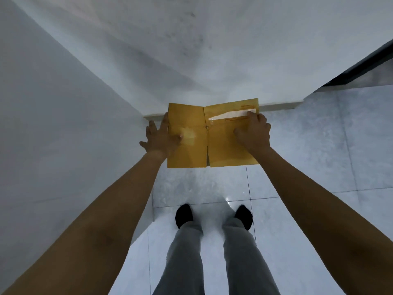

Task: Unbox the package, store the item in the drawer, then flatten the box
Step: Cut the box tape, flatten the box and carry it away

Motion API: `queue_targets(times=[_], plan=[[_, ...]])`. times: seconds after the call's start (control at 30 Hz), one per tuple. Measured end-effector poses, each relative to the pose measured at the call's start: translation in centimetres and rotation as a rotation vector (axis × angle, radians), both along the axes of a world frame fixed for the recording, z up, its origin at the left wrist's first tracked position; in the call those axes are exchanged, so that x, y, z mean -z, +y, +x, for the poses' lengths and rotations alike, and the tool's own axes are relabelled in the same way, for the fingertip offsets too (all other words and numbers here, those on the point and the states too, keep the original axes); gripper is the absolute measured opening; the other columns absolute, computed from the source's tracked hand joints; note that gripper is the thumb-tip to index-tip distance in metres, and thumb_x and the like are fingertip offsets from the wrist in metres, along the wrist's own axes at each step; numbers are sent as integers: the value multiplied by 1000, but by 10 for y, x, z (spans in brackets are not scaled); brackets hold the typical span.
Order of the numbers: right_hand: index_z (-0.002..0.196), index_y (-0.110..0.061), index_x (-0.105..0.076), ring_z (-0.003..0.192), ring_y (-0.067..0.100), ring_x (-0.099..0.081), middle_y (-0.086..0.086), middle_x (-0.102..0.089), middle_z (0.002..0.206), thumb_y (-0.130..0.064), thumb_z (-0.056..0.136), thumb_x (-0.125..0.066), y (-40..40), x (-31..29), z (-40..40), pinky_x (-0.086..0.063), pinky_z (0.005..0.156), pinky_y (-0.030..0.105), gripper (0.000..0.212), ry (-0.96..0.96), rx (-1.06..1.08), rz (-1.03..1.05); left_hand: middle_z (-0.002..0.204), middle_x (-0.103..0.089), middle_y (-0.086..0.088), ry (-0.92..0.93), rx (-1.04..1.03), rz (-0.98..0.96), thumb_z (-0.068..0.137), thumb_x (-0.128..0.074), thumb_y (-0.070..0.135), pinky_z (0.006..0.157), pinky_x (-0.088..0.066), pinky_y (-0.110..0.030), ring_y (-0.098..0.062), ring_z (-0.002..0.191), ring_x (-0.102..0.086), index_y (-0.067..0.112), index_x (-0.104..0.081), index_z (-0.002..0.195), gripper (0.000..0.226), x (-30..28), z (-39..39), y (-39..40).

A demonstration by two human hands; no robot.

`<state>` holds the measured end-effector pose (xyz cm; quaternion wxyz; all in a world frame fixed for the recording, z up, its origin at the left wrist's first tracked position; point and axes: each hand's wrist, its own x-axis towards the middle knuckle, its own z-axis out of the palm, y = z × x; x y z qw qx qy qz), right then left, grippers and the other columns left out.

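Observation:
A flattened yellow-brown cardboard box (197,150) lies spread out in front of me, its far edge near the base of the white wall. It has a slit down its middle and a strip of white label and clear tape at the upper right. My left hand (161,135) rests on the box's left edge with fingers spread straight, thumb on the cardboard. My right hand (254,130) holds the right edge, fingers curled over it and thumb on top. No drawer or unpacked item is in view.
A white wall (191,50) rises ahead with a skirting board (276,107); a second white surface (53,124) stands close on the left. My legs and dark feet (184,216) stand on the glossy white tiled floor (319,167). A dark frame (365,67) sits at upper right.

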<state>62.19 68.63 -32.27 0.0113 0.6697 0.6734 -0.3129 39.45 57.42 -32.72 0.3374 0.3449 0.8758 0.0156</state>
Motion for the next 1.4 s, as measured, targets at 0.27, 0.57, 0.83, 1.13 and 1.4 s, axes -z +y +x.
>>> queue_targets(times=[0.27,0.57,0.83,1.13,1.4], plan=[[142,-14,-33,132,42,-34,16,-31,149,-35,88,-61,32,148,12,-36,105,52,65,2,-33,-3,162,3,-13,37,47,-1,83,-50,68,110,-10,-69,-36,149,0,38,2,151,91,152,7,31],[139,-12,-36,131,44,-35,19,-33,147,-42,88,-61,62,331,-4,-37,104,55,64,23,-62,-4,162,11,-9,51,75,-36,69,-40,87,109,-2,-71,-33,149,8,45,5,150,101,340,-12,50],[142,-12,-32,137,47,-25,17,-18,156,-43,86,-61,89,442,-16,-31,107,57,69,-17,-125,46,162,13,-8,116,97,-19,63,-32,93,109,0,-72,-32,149,9,42,13,149,109,456,-29,68],[149,-19,-14,140,41,-21,13,-7,161,-65,85,-50,80,483,-17,-30,107,58,87,-258,-287,88,161,20,-10,182,129,-14,73,-32,87,108,1,-73,-33,148,14,38,21,148,104,491,-19,69],[147,-20,-22,142,37,-20,13,-20,157,-67,83,-50,91,445,-28,-27,108,59,84,-271,-345,95,163,11,-8,302,359,-127,87,-32,71,111,5,-71,-30,149,12,27,3,153,87,449,-9,99]])
